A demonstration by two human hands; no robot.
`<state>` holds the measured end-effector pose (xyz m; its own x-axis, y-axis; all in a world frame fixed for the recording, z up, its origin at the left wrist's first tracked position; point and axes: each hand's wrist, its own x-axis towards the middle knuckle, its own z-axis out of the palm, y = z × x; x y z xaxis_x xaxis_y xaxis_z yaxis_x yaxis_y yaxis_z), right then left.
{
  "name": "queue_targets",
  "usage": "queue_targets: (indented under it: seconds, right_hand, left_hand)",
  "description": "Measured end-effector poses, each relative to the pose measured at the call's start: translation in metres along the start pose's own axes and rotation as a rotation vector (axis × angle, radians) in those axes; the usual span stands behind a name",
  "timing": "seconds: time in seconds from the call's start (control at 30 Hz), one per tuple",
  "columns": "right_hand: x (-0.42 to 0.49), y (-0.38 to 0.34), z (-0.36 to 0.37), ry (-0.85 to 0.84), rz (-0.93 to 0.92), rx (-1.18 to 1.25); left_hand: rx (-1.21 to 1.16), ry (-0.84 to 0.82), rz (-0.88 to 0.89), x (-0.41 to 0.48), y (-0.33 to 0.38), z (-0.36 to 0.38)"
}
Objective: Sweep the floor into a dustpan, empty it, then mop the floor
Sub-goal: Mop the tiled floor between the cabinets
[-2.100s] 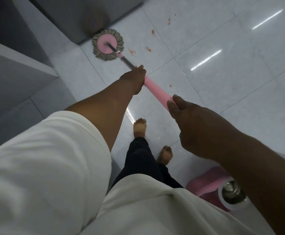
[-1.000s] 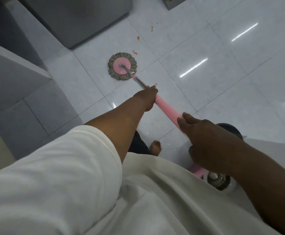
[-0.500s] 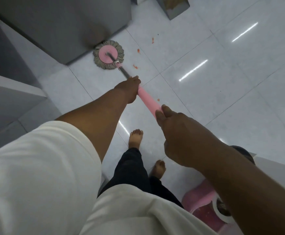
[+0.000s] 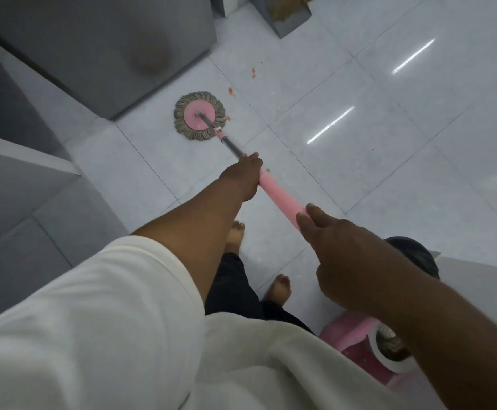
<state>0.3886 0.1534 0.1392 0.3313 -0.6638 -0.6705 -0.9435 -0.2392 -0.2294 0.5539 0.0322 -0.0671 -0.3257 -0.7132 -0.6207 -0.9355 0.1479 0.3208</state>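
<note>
- Two hands on the mop handle (image 4: 280,199). The left hand (image 4: 243,179) is wrapped round it where the pink sleeve meets bare metal, the nearer one to the mop head (image 4: 200,116). The right hand (image 4: 339,253) holds the upper end with thumb and forefinger laid along it; the rest of that grip is hidden.
- Mop head sits flat on the floor (image 4: 389,161). The cabinet (image 4: 99,45) is just beyond it to the left, not touching.
- Risk 1: red spots (image 4: 230,90) lie just past the mop head on its far right, with one speck right at its right edge. Strokes that stop short will leave them, and a dirty fringe would likely smear them rather than lift them.
- Risk 2: too much forward push drives the mop head into the cabinet base. The strands would ride up and the strip along the base stays unmopped.
- Risk 3: bare feet (image 4: 235,236) stand well behind the mop head on glossy tile. Once that tile is wet, a step back could slip.
- Risk 4: the bucket (image 4: 357,347) sits far behind the mop head, under the right forearm. An elbow on the back-stroke or a backward step could knock it over.
- Dustpan not in view. My read is that sweeping is done and mopping is under way.
- Versus half a second ago: the mop head was tight against the cabinet base and is now pulled back toward the feet. Spots that sat off to its right are now beyond it. Both grips are unchanged.
</note>
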Motion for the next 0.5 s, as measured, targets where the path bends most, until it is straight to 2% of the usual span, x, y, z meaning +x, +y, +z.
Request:
queue_targets:
  seconds: [0.5]
  right_hand:
    - [-0.174,0.046,0.074,-0.067,0.155,0.105]
  left_hand:
    - [0.077,-0.098,0.135,-0.095,0.155,0.092]
